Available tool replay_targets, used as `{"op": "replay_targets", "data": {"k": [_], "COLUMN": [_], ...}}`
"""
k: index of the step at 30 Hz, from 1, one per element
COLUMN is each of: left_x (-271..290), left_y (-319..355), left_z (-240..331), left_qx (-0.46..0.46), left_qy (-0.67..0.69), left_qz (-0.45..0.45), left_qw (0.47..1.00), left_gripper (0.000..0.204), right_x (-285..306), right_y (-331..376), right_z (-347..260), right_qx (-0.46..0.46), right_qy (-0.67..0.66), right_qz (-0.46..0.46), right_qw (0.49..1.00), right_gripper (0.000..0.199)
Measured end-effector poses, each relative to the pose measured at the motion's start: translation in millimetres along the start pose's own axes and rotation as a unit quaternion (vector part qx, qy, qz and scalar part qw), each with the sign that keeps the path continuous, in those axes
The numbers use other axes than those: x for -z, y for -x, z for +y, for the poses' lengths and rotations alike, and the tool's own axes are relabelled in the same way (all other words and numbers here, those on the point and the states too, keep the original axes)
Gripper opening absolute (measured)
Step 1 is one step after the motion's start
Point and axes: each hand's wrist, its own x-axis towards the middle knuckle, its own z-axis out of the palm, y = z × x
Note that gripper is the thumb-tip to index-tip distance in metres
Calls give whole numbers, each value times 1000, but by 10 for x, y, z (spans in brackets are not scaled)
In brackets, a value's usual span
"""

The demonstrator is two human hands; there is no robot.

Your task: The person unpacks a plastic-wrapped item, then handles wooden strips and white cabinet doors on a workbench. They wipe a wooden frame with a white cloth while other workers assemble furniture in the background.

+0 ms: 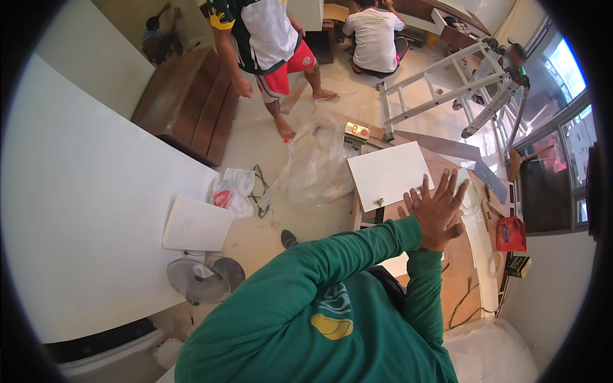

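Observation:
My two hands are raised together, laid across each other, over the work surface. On top lies my left hand, its back showing and its fingers spread. Under it is my right hand, largely covered, with some fingers sticking out straight. I see nothing held in either. Just beyond and to the left of them, a white rectangular panel lies on the brown wooden work surface. A small metal fitting sits near the panel's front edge.
Clear plastic sheeting and a yellow tin lie beyond. A stepladder stands far right. A fan is at left, near a brown cabinet. One person stands ahead; another squats. A red pouch sits right.

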Motion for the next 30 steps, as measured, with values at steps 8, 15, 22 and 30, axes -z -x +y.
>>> {"op": "replay_targets", "data": {"k": [8, 15, 22, 30], "left_x": [480, 1442, 1866, 1555], "left_y": [377, 4006, 5947, 5325], "left_z": [-1600, -3011, -2232, -2661], "left_qx": [206, 653, 838, 742], "left_qy": [-95, -192, -123, 18], "left_qz": [-48, -166, -175, -29], "left_qw": [973, 714, 502, 670], "left_gripper": [96, 116, 105, 74], "right_x": [128, 623, 820, 1226], "right_y": [289, -4, -254, -815], "right_z": [-13, 121, 1357, 4196], "right_qx": [-280, -237, -363, -456], "right_qy": [38, 287, 417, 645], "right_qz": [-75, -7, -46, -239], "right_qw": [956, 928, 832, 565], "right_gripper": [123, 88, 72, 111]}}
